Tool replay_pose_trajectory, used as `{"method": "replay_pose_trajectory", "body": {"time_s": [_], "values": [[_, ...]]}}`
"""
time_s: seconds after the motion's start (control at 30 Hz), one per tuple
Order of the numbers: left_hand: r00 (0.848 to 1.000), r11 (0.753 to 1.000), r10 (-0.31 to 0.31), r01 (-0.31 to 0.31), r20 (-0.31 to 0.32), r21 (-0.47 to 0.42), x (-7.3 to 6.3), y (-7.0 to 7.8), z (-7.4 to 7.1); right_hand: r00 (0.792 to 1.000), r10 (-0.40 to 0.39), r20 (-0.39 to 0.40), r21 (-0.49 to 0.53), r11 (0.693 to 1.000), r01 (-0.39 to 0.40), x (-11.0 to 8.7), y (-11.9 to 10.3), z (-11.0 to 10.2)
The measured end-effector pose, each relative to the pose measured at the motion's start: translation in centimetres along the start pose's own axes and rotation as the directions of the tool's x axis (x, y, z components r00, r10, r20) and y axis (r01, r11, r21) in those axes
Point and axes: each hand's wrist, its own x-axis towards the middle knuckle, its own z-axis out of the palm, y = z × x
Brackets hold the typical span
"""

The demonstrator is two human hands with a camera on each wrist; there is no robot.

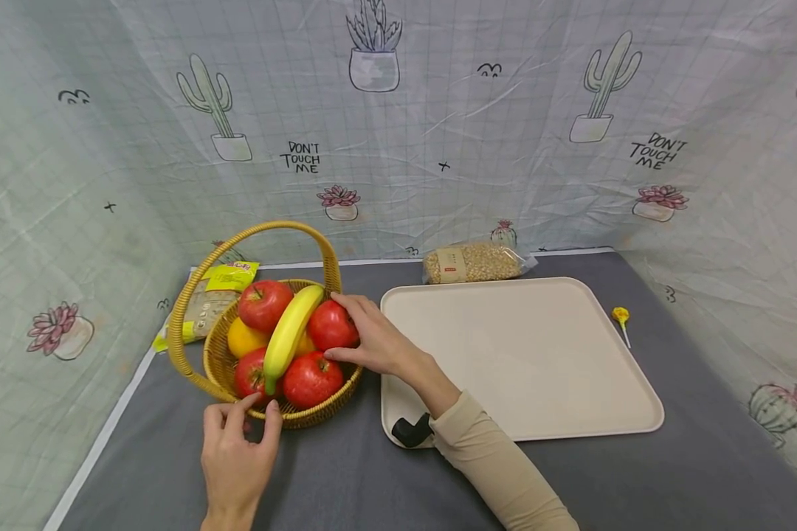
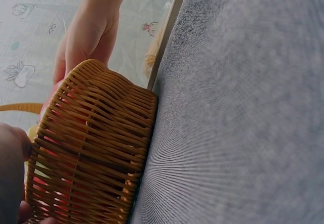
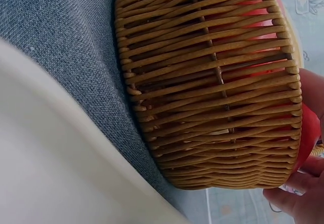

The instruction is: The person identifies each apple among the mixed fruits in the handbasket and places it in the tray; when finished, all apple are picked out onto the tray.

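Note:
A woven basket [image 1: 319,414] with a tall handle holds several red apples, a banana [image 1: 290,335] and orange-coloured fruit [image 1: 242,339]. My right hand [image 1: 385,343] grips the apple [image 1: 332,324] at the basket's right side, its thumb and fingers on opposite sides; the right wrist view shows the fingers [image 3: 298,193] beside the rim. In front of the basket, my left hand [image 1: 239,450] has its fingertips at the near rim, by the front-left apple [image 1: 249,372]. The basket wall [image 2: 91,148] fills much of the left wrist view, where the left thumb touches the rim.
Right of the basket lies a cream tray [image 1: 518,354]. A bag of yellowish grains [image 1: 478,263] lies behind it, and a small yellow flower-like item [image 1: 620,317] beside it. A yellow-topped packet [image 1: 212,295] is behind the basket. Near the right cuff shows a black piece [image 1: 412,431].

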Motion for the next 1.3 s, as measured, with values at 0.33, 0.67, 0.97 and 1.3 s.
{"method": "replay_pose_trajectory", "body": {"time_s": [0.33,0.67,0.97,1.3], "values": [[0.998,0.999,-0.046,0.046,0.030,0.022,-0.1,0.0,0.0,1.000,0.003,-0.016,0.016,1.000,-0.002,0.1,0.0,-0.1],[0.997,0.998,-0.059,0.058,0.040,0.031,-0.1,0.0,0.0,0.999,0.007,-0.051,0.034,0.999,-0.005,-0.1,-0.2,-0.7],[0.996,0.997,-0.077,0.076,0.038,0.026,0.0,0.0,-0.1,0.996,0.025,-0.084,0.038,0.999,-0.022,-0.3,-0.2,-1.2],[0.987,0.987,-0.157,0.156,0.045,0.025,0.0,0.2,-0.4,0.992,0.063,-0.112,0.113,0.992,-0.050,-0.4,0.1,-2.1]]}}
